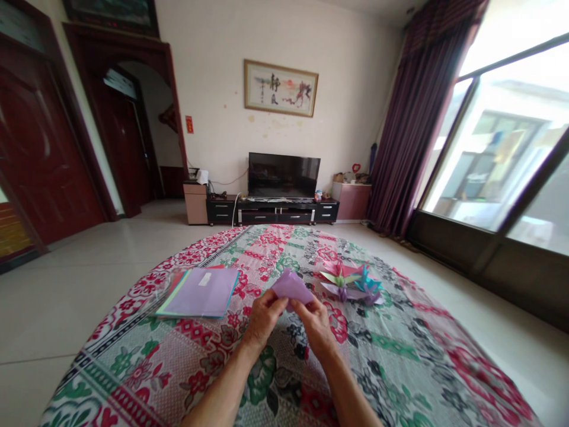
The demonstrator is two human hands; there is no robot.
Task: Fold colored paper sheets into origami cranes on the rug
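A folded piece of purple paper (292, 286) is held up above the table between both hands. My left hand (265, 314) pinches its lower left edge, thumb toward me. At the lower right edge my right hand (315, 320) grips the same paper, its thumb close to the left one. The fingers behind the paper are mostly hidden. To the right lie several folded paper cranes, among them a green one (340, 277), a blue one (365, 281) and a purple one (371, 293). On the left rests a stack of coloured paper sheets (207, 293), purple on top.
The round table wears a flowered cloth (395, 344) in red, green and grey. Beyond it, a television (284, 175) stands on a low black cabinet (278, 213). A purple curtain (400, 130) and large window are at the right, dark red doors (48, 130) at the left.
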